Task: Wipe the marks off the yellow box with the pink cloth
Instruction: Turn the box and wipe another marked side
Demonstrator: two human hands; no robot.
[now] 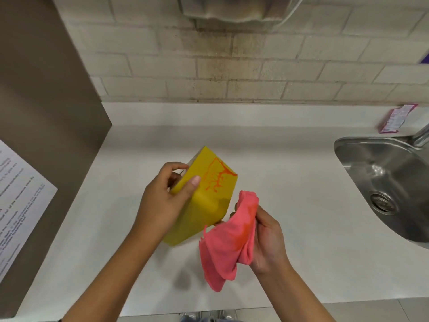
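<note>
My left hand [162, 203] grips the yellow box [204, 205] by its left side and holds it tilted above the white counter [290, 194]. Orange-red marks [217, 176] run in streaks across the upper part of the box's facing side. My right hand [267, 242] is closed on the pink cloth [229, 238], bunched and hanging down just right of the box's lower edge. The cloth's top fold lies close to the box's right edge; I cannot tell if it touches. An orange stain shows on the cloth.
A steel sink [390, 189] with a drain is set into the counter at the right, a tap [421, 135] behind it. A pink packet [394, 118] lies by the brick wall. A brown panel with a printed sheet [16, 203] stands at the left.
</note>
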